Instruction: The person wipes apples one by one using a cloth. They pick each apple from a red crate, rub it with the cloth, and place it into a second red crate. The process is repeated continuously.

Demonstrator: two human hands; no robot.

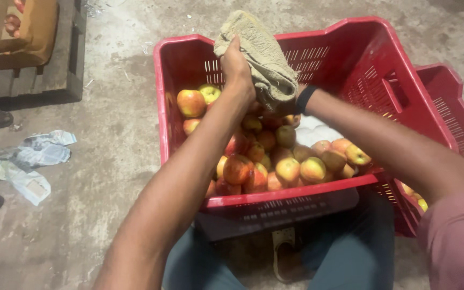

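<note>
- Cloth (261, 56): olive-tan towel, nubby weave, bunched and creased; long axis runs from upper left down to lower right, upper end raised above the far rim of the crate, lower end down over the fruit.
- Left hand (236, 67): closed on the upper left edge of the cloth, fingers curled into the fabric, forearm reaching in from the lower left.
- Right hand (280, 107): mostly hidden under the lower end of the cloth; grip impossible to tell; dark band (304, 98) on the wrist.
- Red crate (350, 59): one, slotted plastic walls, tilted toward the wearer, resting against the knees; second red crate (452, 107) just beside it at right, only partly in view.
- Apples (288, 169): roughly twenty visible, red-yellow, piled in the near half of the crate; white liner patch (315, 134) showing among them.
- Concrete floor (108, 161): crumpled paper scraps (28, 164) at left; wooden pallet (44, 78) at upper left carrying a brown box (28, 29).
- Sandal (283, 252): one, seen between the knees.
</note>
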